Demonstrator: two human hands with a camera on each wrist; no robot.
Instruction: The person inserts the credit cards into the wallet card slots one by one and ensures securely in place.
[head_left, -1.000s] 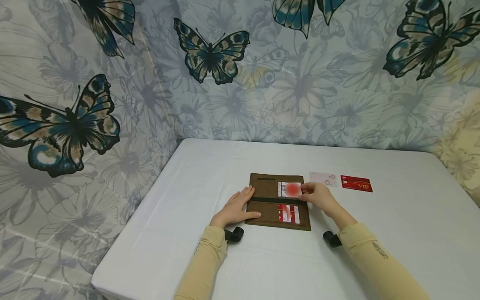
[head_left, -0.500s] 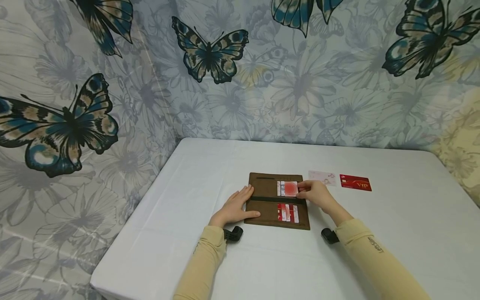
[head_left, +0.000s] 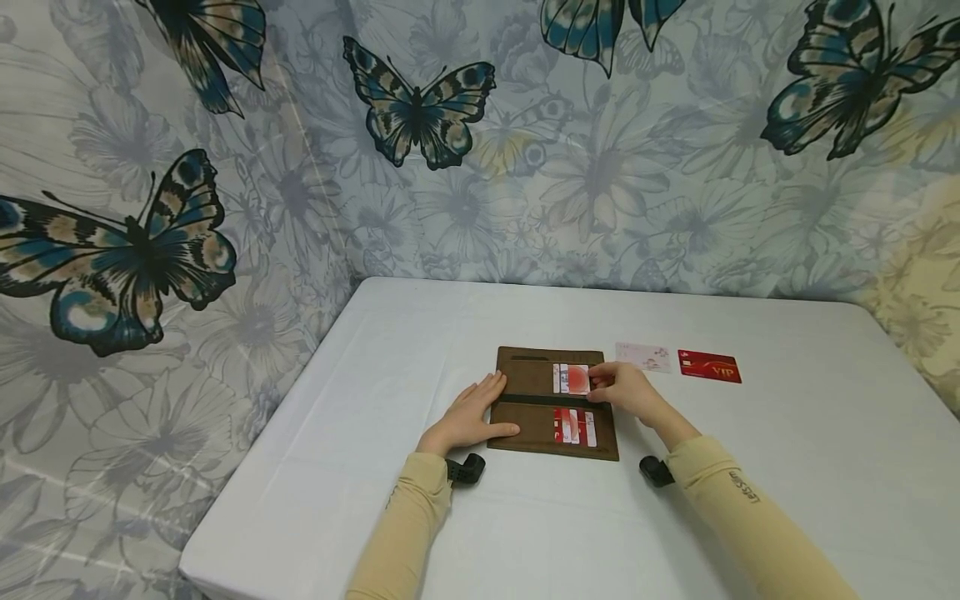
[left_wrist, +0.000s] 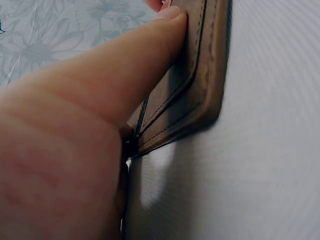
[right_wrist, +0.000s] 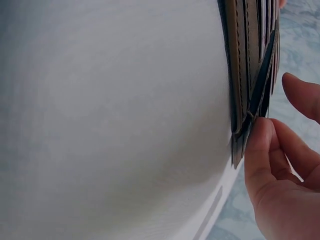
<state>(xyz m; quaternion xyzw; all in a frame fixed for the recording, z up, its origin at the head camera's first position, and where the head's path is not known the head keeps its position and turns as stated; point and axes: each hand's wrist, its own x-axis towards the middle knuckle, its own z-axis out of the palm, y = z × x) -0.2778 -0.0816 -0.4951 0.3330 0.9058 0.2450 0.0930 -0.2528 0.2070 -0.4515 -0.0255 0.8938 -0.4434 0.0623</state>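
An open brown wallet (head_left: 525, 429) lies on the table, a dark strip running across its fold. My left hand (head_left: 468, 417) rests on its left side, fingers spread; the left wrist view shows the thumb (left_wrist: 145, 60) extended onto the wallet's stitched edge. At the upper panel's right side, my right hand (head_left: 630, 390) holds the right edge of a white-and-red card (head_left: 577, 379), partly inside a slot. Several red and white cards (head_left: 573, 427) show in the lower panel. In the right wrist view, curled fingers (right_wrist: 260, 145) meet the wallet's side; the card's held edge is hidden.
A pale pink patterned card (head_left: 643, 357) lies just right of the wallet's upper corner, beside a red VIP card (head_left: 709, 367). White cloth covers the table (head_left: 525, 533). Walls with butterfly prints (head_left: 418, 112) stand behind and to the left.
My right hand has moved left with the white-and-red card, and less of its red circle shows now. My left hand stays on the wallet.
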